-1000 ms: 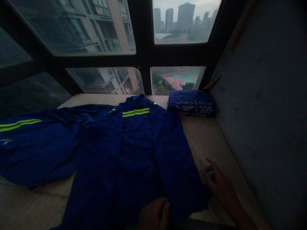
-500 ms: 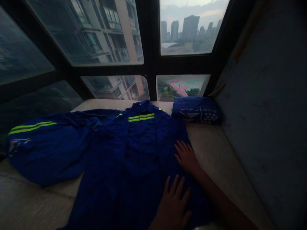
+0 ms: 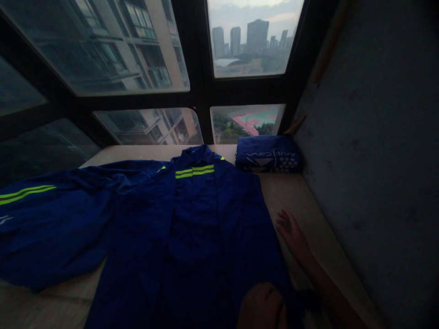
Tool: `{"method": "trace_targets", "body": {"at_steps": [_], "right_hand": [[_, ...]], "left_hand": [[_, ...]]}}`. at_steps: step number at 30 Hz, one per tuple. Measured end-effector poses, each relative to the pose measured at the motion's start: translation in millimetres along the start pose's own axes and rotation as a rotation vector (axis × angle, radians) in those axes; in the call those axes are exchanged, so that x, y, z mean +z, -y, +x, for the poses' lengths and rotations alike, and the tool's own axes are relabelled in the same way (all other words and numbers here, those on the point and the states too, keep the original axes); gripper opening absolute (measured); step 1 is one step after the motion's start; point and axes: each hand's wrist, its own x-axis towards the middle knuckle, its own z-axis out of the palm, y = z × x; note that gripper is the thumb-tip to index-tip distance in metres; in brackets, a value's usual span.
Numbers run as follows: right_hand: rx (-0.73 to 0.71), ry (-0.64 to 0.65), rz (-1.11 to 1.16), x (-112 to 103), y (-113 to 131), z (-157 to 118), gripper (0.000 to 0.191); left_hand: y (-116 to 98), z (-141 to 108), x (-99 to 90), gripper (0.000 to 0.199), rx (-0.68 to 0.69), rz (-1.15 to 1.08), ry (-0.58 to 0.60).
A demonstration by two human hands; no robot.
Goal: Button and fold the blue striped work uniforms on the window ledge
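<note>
Head cam: right hand (image 3: 292, 234) lower right, fingers loosely open, empty, beside blue jacket (image 3: 195, 219); left hand (image 3: 262, 306) bottom, curled, can't tell if gripping.

Location type: room at a bay window, apparently residential, on an upper storey. Indicators are as follows. A broad, pale window ledge (image 3: 290, 192) extends beneath and beyond the left hand (image 3: 262, 306) and the right hand (image 3: 291, 230). A dark window frame (image 3: 200, 87) divides the glazing ahead of both hands and continues around to their left. A wall (image 3: 377, 160) with faint blotches or print borders the ledge to the right of the right hand. Outside, ahead and left of the hands, stands a multi-storey block (image 3: 161, 36) with balconies. Straight ahead, distant towers (image 3: 257, 36) form a skyline above a sports court (image 3: 257, 119), viewed from height.
</note>
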Motion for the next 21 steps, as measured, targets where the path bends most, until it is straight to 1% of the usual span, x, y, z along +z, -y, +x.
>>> {"method": "trace_targets", "body": {"at_steps": [2,4,6,8,10,12,14,16,18,20,21], "right_hand": [[0.057,0.047,0.003,-18,-7,-24,0.068],[0.102,0.123,-0.037,-33,-10,-52,0.066],[0.155,0.177,-0.101,-44,-9,-77,0.064],[0.201,0.239,-0.151,-52,-3,-94,0.062],[0.223,0.344,-0.159,-56,6,-102,0.058],[0.222,0.469,-0.125,-55,16,-105,0.055],[0.21,0.545,-0.084,-50,23,-107,0.054],[0.196,0.56,-0.08,-41,25,-111,0.055],[0.19,0.527,-0.12,-33,24,-116,0.058],[0.206,0.519,-0.15,-26,21,-119,0.061],[0.225,0.546,-0.144,-24,20,-118,0.061]], "left_hand": [[-5,1,-3.7,0.02,-0.064,-0.107,0.08],[-9,1,-11.9,0.029,-0.158,-0.185,0.144],[-13,1,-22.0,0.036,-0.258,-0.248,0.174],[-17,1,-31.7,0.039,-0.338,-0.311,0.179],[-20,2,-39.8,0.039,-0.39,-0.38,0.189],[-21,5,-45.5,0.037,-0.428,-0.462,0.208],[-20,8,-48.1,0.039,-0.453,-0.57,0.204],[-17,11,-47.2,0.042,-0.469,-0.7,0.175],[-10,12,-43.2,0.043,-0.481,-0.805,0.121],[-2,11,-38.1,0.043,-0.499,-0.851,0.063],[1,11,-35.9,0.043,-0.504,-0.865,0.04]]}}
